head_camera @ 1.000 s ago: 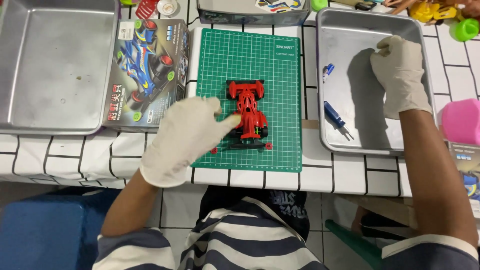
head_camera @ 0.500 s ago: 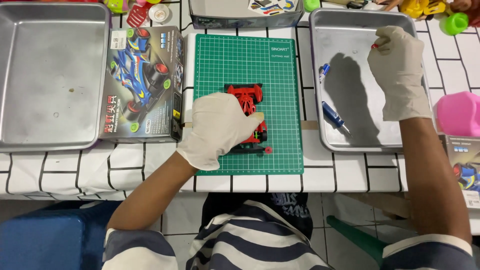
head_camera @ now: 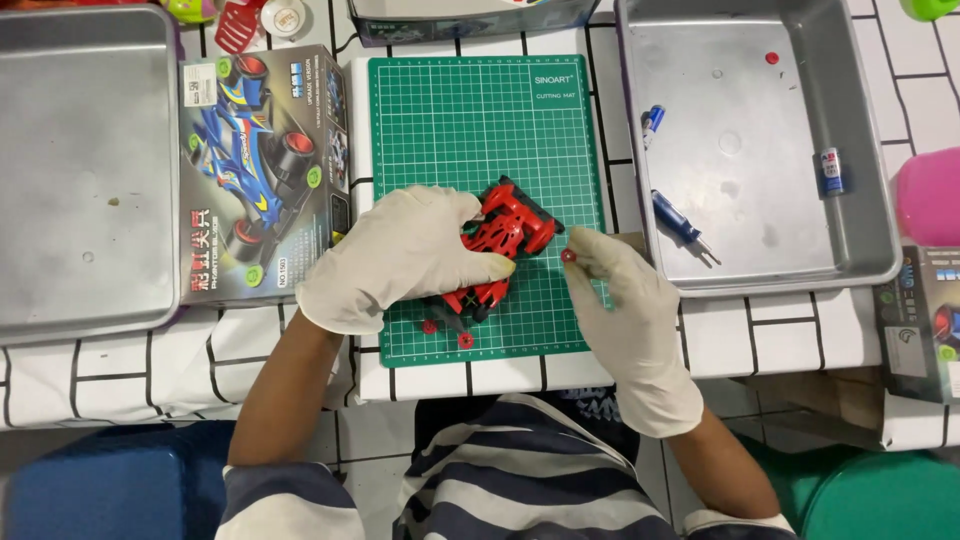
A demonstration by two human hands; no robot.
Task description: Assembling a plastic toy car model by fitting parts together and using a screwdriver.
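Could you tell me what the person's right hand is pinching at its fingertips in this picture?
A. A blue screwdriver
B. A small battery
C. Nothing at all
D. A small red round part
D: the right hand holds a small red round part at its fingertips, beside the red toy car under the left hand; the blue screwdriver lies in the metal tray.

There were 2 gloved hands at work, the left hand (head_camera: 400, 258) and the right hand (head_camera: 625, 315), over 1 red toy car (head_camera: 503, 245) on 1 green cutting mat (head_camera: 480, 130). 2 metal trays flanked it, the left tray (head_camera: 85, 180) and the right tray (head_camera: 760, 150). I counted 1 printed car box (head_camera: 262, 170), 1 blue screwdriver (head_camera: 678, 224) and 1 pink cup (head_camera: 930, 195).
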